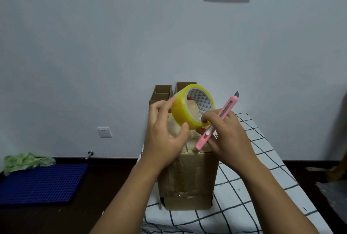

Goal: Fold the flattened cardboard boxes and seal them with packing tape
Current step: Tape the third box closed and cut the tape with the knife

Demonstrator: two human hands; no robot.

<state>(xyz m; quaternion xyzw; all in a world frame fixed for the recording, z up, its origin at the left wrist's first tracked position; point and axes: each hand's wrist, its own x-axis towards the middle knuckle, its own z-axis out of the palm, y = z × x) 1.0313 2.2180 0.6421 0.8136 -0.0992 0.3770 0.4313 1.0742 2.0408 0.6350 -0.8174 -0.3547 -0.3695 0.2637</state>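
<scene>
A yellowish roll of packing tape [183, 109] is held up above a folded cardboard box [187, 175]. My left hand [165, 134] grips the roll's outer side between thumb and fingers. My right hand [225, 136] holds a pink utility knife [216, 121] with its blade out and pointing up-right, while its fingertips touch the roll's rim. The box stands on a white cloth with a black grid [253, 186]; old tape marks its front face. Its top is mostly hidden behind my hands.
More open cardboard boxes [162, 93] stand behind, against the pale wall. On the dark floor at left lie a blue perforated mat [41, 183] and a green cloth [26, 160]. A wall socket [104, 132] is at left.
</scene>
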